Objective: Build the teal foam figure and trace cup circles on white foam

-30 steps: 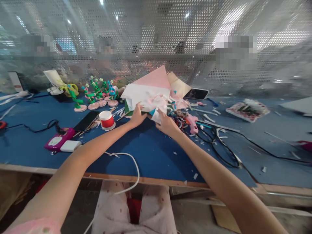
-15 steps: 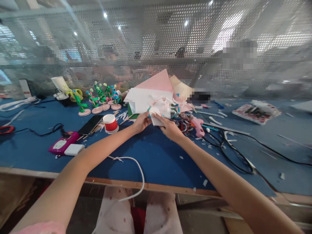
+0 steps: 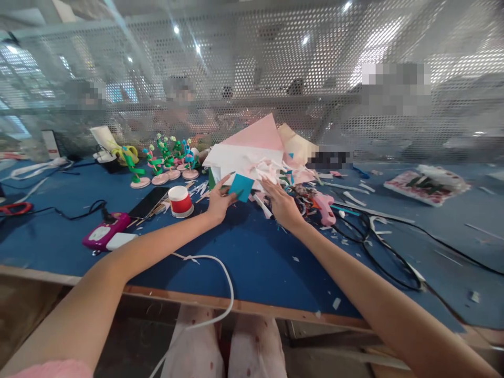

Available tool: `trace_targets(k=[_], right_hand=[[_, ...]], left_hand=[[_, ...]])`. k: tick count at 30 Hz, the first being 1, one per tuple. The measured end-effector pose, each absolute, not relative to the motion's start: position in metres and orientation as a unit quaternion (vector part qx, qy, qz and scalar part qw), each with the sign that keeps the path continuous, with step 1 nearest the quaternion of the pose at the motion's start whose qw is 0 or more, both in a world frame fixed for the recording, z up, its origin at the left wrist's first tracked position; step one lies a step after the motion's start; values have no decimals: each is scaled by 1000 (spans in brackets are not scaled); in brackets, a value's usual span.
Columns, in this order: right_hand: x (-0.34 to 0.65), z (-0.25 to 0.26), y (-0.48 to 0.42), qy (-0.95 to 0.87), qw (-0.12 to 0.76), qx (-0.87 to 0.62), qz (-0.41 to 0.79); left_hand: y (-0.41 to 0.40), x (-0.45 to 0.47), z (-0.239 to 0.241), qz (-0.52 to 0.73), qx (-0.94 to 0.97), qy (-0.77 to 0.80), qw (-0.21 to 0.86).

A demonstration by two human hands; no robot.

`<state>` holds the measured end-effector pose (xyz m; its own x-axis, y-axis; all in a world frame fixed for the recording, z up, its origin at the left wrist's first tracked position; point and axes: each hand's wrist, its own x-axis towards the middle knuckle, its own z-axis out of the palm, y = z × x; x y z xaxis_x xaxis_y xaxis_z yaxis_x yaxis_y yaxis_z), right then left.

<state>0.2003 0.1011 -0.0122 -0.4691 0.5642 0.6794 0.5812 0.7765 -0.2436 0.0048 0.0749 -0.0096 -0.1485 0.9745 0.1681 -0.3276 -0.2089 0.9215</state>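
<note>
Teal paper piece [image 3: 241,186], a small roughly square cut-out, sits pinched between the thumb and fingers of the left hand [image 3: 219,202], raised just above the blue table [image 3: 252,252] at the near edge of the paper heap [image 3: 252,157]. Reading from the left: a magenta device [image 3: 104,232] with a white block beside it, a dark phone [image 3: 148,201], a row of green-and-pink paper figures [image 3: 161,163] on round bases, and a red-and-white tape roll [image 3: 180,201] just left of the left hand. The teal piece lies between the two hands, tilted on one corner, and only the left hand touches it. The right hand [image 3: 281,203] lies just to its right, fingers spread and loose, resting in the white and pink scraps, gripping nothing clearly. Further right: a pink glue gun [image 3: 325,205] and looping black cables [image 3: 378,241].
</note>
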Motion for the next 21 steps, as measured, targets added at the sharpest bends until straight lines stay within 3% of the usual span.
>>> trace_targets(k=[5,9,14,21], right_hand=[[202,-15,102,-892,339,-300,-7],[197,-11,86,-884,383,-264,45],[185,-8,75,-834,442,-328,39],[187,-6,81,-821,455,-345,8]], left_hand=[[64,3,-7,667,483,405,398],[63,6,-10,655,526,393,374],[66,8,-13,633,577,339,389],[69,8,-12,522,643,342,445]])
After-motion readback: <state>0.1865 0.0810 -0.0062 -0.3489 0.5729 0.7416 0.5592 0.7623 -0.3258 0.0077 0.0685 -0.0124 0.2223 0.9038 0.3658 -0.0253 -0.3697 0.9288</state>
